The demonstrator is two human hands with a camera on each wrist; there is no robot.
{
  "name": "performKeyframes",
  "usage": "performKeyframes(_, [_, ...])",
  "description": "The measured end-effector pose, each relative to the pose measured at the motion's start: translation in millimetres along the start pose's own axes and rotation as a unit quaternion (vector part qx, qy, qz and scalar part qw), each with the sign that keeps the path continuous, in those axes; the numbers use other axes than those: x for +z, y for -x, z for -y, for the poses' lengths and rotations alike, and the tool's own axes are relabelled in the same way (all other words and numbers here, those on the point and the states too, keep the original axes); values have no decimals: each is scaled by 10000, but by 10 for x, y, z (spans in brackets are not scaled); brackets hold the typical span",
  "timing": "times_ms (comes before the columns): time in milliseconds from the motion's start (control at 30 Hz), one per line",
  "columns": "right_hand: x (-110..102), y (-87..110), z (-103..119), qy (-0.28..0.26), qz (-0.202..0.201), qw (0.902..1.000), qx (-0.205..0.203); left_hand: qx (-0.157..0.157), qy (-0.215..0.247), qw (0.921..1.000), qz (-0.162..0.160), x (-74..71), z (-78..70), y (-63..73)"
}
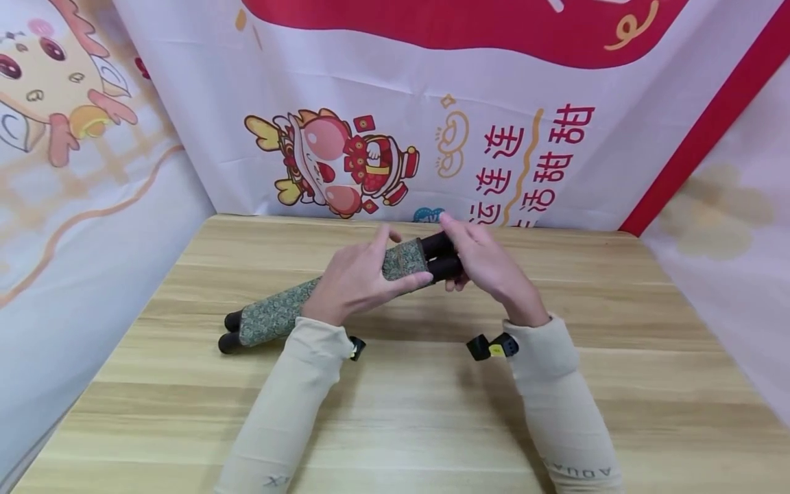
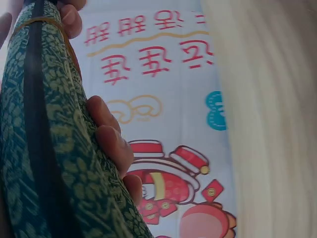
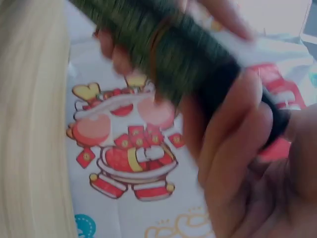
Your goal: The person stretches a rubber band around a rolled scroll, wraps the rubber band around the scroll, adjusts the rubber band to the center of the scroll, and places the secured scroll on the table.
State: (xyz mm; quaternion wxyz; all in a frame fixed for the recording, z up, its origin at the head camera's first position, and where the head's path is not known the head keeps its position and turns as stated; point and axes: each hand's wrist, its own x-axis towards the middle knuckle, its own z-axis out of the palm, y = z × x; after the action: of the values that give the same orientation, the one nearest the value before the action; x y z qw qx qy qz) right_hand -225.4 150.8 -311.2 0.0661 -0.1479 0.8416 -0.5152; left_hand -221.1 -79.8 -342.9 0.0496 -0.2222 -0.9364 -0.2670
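A rolled scroll in green patterned cloth lies slantwise across the head view, its right end raised off the table. Paired black rod ends stick out at its left, and another pair at its right. My left hand grips the covered part near the right end. In the left wrist view, its fingers curl round the cloth. My right hand holds the right-hand black rod ends, partly hiding them. Close to that end, a thin brown band circles the roll.
Beneath the hands is a light wood-grain table. Behind it hangs a white and red printed cloth that meets the back edge. Another printed cloth stands along the left side. Black wrist devices sit at both cuffs.
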Motion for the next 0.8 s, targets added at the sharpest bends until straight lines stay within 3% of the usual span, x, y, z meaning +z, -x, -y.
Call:
performKeyframes(167, [134,-35,5,627,-414,9971,127,318,-389,9987,-128,74,-14,-39])
performKeyframes(367, [175,-69,-22,678,-594,9959,69,1014,-634,9921,-386,121,-70,-72])
performKeyframes(633, [75,-91,-103,608,-942,9934,221,676,-392,9969,6,64,49,-116])
performKeyframes(800, [62,-88,-77,694,-931,9932,115,717,-355,9967,-109,55,25,-113])
